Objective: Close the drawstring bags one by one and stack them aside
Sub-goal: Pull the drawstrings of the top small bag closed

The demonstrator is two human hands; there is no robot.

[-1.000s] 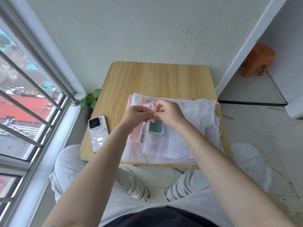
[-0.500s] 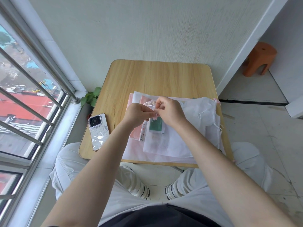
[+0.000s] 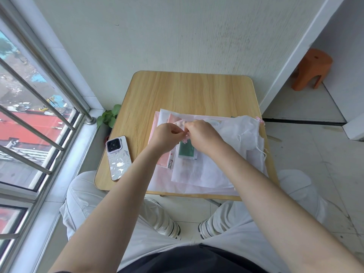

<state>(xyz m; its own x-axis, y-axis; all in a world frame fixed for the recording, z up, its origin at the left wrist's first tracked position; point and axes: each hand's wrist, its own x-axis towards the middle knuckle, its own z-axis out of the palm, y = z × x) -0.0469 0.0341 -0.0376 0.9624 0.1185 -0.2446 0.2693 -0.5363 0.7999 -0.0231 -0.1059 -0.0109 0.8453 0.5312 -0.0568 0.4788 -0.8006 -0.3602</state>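
A wooden table (image 3: 189, 91) is being covered near its front edge by a pile of sheer drawstring bags (image 3: 204, 170). The topmost bag's cord (image 3: 185, 137) is being pinched by the left hand (image 3: 167, 136) and right hand (image 3: 202, 134), fingers curled together.

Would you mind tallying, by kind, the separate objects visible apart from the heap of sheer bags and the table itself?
Phone: 1
Orange stool: 1
Potted plant: 1
Hands, left hand and right hand: 2
Total: 5
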